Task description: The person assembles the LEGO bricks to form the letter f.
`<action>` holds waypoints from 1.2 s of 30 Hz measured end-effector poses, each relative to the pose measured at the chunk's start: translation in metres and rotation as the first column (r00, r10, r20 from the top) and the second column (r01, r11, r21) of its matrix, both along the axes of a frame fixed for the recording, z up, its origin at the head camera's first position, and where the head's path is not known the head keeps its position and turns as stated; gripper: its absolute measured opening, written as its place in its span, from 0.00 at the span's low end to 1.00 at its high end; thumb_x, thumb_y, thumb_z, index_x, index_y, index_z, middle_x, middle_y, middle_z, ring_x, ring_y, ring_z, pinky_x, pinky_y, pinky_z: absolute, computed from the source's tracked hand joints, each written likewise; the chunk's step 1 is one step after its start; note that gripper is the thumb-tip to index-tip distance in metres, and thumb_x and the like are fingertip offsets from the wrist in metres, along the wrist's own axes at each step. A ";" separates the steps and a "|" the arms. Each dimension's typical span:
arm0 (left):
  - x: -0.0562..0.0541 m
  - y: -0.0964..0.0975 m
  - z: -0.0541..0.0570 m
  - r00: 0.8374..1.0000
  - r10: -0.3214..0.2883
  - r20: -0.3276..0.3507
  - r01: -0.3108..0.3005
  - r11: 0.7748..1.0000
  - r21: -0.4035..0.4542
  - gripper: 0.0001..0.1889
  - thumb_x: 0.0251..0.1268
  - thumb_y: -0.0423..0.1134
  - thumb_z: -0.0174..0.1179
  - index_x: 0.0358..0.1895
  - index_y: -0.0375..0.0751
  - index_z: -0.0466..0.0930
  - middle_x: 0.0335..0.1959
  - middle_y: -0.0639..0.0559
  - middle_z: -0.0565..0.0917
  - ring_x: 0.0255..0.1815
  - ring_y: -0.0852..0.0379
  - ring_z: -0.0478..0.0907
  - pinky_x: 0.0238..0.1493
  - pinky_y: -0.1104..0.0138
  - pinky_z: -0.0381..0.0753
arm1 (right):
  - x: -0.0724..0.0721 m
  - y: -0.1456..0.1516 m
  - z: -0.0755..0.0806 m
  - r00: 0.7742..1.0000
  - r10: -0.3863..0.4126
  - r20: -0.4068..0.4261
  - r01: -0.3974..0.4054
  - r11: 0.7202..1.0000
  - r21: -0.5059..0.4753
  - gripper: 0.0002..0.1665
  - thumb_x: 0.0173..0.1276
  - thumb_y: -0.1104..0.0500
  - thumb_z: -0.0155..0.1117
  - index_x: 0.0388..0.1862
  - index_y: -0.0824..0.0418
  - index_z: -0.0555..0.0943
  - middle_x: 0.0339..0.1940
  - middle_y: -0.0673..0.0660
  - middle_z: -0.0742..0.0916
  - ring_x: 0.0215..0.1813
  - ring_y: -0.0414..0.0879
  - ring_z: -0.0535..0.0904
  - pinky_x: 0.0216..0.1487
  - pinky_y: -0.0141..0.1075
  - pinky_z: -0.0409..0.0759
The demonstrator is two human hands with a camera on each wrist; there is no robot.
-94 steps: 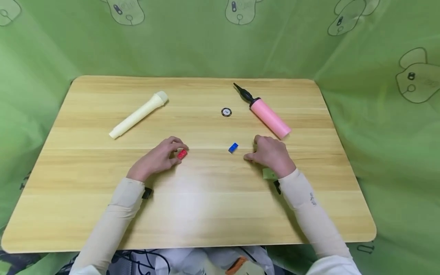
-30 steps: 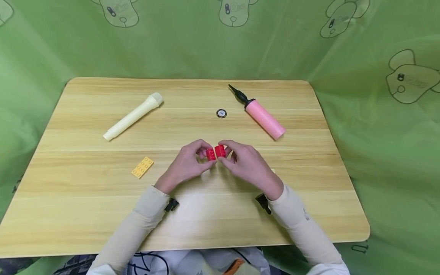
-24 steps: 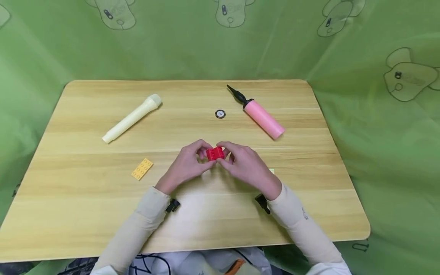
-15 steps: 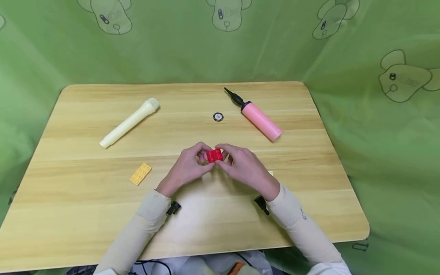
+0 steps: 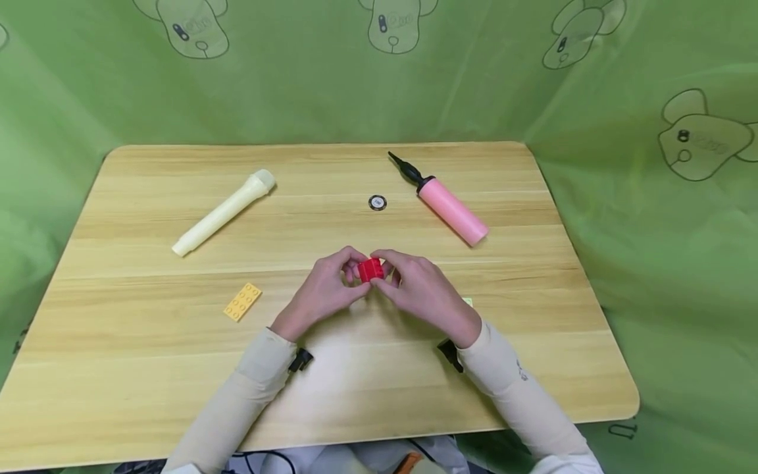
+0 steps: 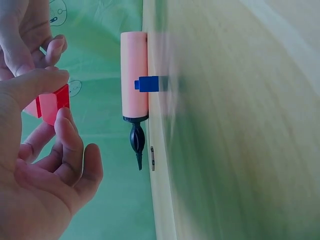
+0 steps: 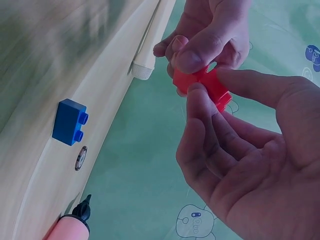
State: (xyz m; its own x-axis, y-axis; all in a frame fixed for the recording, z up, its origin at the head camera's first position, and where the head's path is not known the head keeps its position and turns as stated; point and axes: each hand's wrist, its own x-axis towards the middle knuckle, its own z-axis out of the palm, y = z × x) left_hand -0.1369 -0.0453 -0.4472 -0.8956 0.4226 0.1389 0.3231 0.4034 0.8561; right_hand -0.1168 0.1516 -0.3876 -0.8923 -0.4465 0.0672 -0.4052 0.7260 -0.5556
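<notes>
Both hands meet above the table, over its middle. My left hand (image 5: 324,284) pinches a red toy brick (image 7: 185,80) between thumb and fingers. A second red brick (image 7: 218,91) is pinched by my right hand (image 5: 423,289). The two bricks are pressed end to end, seen as one red block (image 5: 370,269) in the head view. A blue brick (image 7: 68,122) with studs stands on the table beyond the hands; in the head view the hands hide it.
A yellow studded plate (image 5: 243,302) lies left of the hands. A pale green piece (image 5: 468,301) shows partly behind the right wrist. Farther back lie a cream microphone-shaped stick (image 5: 225,212), a round black-and-white chip (image 5: 377,203) and a pink hand pump (image 5: 453,212) with black nozzle.
From apart over the table, both hands have come together at the middle, each with a red brick. The gap between the bricks has closed. The yellow plate has come into sight.
</notes>
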 end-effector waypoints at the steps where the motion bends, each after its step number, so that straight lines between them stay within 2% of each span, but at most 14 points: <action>1: 0.000 0.000 0.000 1.000 0.001 -0.007 -0.001 1.000 -0.001 0.17 0.56 0.34 0.72 0.49 0.41 0.79 0.30 0.54 0.81 0.30 0.59 0.75 0.29 0.69 0.76 | -0.001 0.000 0.000 1.000 0.000 -0.001 0.000 1.000 0.000 0.23 0.65 0.60 0.72 0.58 0.65 0.80 0.30 0.51 0.85 0.29 0.40 0.77 0.27 0.31 0.77; 11: -0.004 0.002 0.001 1.000 0.011 -0.019 -0.010 0.999 0.031 0.16 0.55 0.33 0.71 0.48 0.40 0.80 0.30 0.55 0.82 0.32 0.60 0.77 0.33 0.69 0.77 | -0.005 0.000 0.002 0.999 -0.002 0.033 0.004 0.999 -0.032 0.22 0.66 0.62 0.71 0.58 0.67 0.80 0.30 0.52 0.84 0.30 0.42 0.76 0.29 0.32 0.78; 18: -0.006 0.003 -0.001 0.998 -0.004 -0.060 0.008 0.999 0.052 0.16 0.54 0.31 0.71 0.47 0.38 0.81 0.29 0.56 0.81 0.31 0.60 0.76 0.33 0.70 0.77 | -0.006 0.001 0.001 0.998 0.008 0.060 -0.002 0.996 -0.094 0.21 0.67 0.65 0.70 0.57 0.69 0.79 0.32 0.53 0.84 0.33 0.43 0.78 0.34 0.32 0.80; 23: -0.005 0.005 0.000 0.999 -0.010 -0.039 0.012 0.999 0.039 0.16 0.55 0.31 0.71 0.48 0.37 0.81 0.28 0.54 0.80 0.30 0.59 0.75 0.31 0.70 0.76 | -0.004 0.002 -0.005 0.998 0.007 0.055 0.000 0.992 -0.126 0.19 0.67 0.66 0.69 0.56 0.69 0.80 0.33 0.54 0.84 0.33 0.43 0.78 0.34 0.32 0.81; 28: -0.003 0.006 -0.003 1.000 0.008 -0.011 -0.008 0.999 0.048 0.16 0.55 0.31 0.71 0.48 0.37 0.82 0.28 0.55 0.79 0.30 0.59 0.75 0.31 0.70 0.76 | -0.004 0.001 -0.008 0.999 0.017 0.038 -0.012 0.991 -0.137 0.20 0.65 0.68 0.70 0.56 0.70 0.79 0.32 0.54 0.84 0.32 0.42 0.77 0.33 0.31 0.80; 36: -0.002 0.008 -0.009 0.997 0.067 -0.047 -0.063 0.994 0.087 0.15 0.55 0.32 0.71 0.47 0.38 0.83 0.27 0.56 0.80 0.30 0.61 0.76 0.30 0.70 0.74 | -0.006 0.000 -0.005 0.997 0.007 0.076 0.003 0.992 -0.130 0.22 0.65 0.67 0.70 0.57 0.71 0.79 0.33 0.55 0.85 0.33 0.43 0.78 0.35 0.31 0.81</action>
State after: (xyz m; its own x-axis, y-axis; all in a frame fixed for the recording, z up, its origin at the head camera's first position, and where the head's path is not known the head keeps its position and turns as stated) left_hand -0.1384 -0.0370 -0.4559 -0.9120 0.3480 0.2170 0.3413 0.3508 0.8720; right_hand -0.1231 0.1516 -0.3926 -0.8962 -0.4401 0.0563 -0.3593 0.6452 -0.6742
